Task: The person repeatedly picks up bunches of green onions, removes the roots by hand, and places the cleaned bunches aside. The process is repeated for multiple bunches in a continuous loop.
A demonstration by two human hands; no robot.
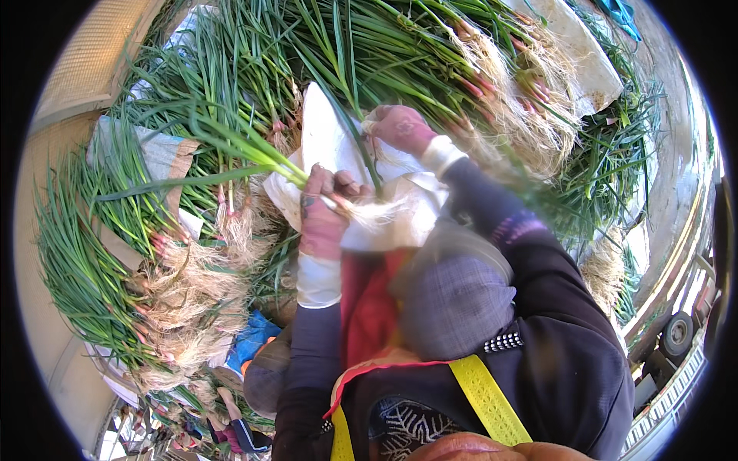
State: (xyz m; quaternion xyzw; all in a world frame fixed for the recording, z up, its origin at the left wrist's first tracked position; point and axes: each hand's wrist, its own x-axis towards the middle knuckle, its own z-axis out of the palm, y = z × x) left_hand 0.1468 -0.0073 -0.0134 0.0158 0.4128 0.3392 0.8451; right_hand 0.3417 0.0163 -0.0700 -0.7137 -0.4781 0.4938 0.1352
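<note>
In the middle of the head view, my left hand (326, 207), in a pink glove with worn fingers, is closed around a few green onion stalks (282, 167). Their pale roots point right and their leaves reach up and left. Up and to the right, my right hand (398, 127), also gloved in pink, has its fingers bent around the base of another green onion plant (364, 150); a few thin roots hang by it. White cloth or sacking (328, 124) lies beneath both hands and over my lap.
Large piles of green onions (403, 63) spread across the top, with root bunches (196, 305) at the left. Loose leaves (611, 161) lie at the right. A blue plastic bag (253, 337) is low on the left. Another person's legs (233, 426) show at the bottom left. A wheel (677, 334) stands far right.
</note>
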